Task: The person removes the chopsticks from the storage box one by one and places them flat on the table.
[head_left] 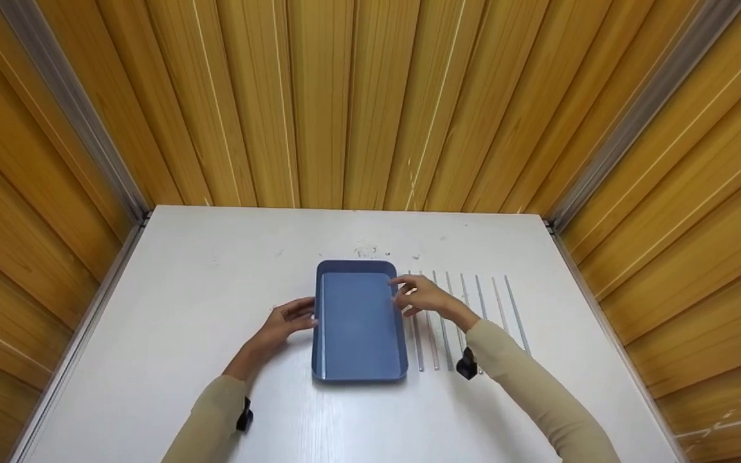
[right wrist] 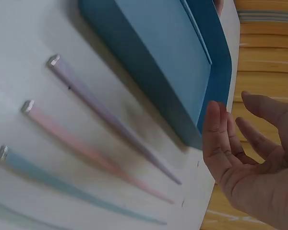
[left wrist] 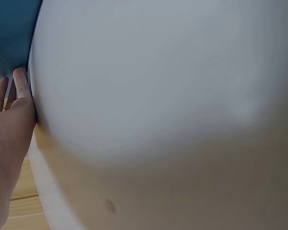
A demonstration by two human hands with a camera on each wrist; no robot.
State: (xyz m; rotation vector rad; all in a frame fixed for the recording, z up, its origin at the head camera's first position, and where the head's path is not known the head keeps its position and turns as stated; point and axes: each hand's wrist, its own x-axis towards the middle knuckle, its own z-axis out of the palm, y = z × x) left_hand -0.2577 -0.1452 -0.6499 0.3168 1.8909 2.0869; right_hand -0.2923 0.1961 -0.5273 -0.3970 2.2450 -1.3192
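A blue rectangular tray (head_left: 361, 373) lies on the white table. Along its left inner side runs one thin pale chopstick (head_left: 323, 328). My left hand (head_left: 283, 325) rests against the tray's left wall, thumb and fingers spread along it; in the left wrist view its fingertips meet the tray (left wrist: 14, 36). Over the tray's right rim hovers my right hand (head_left: 423, 297), fingers loosely bent and nothing between them. Beneath and beside it, several pastel chopsticks (head_left: 444, 341) lie in a row. In the right wrist view, lilac, pink (right wrist: 86, 148) and blue ones show silver end caps.
White tabletop (head_left: 216, 289) extends around the tray. Yellow wood-patterned panels (head_left: 319, 109) rise at the back and both sides, with grey metal posts (head_left: 81, 96) at the corners. Small dark marks (head_left: 365, 251) dot the table behind the tray.
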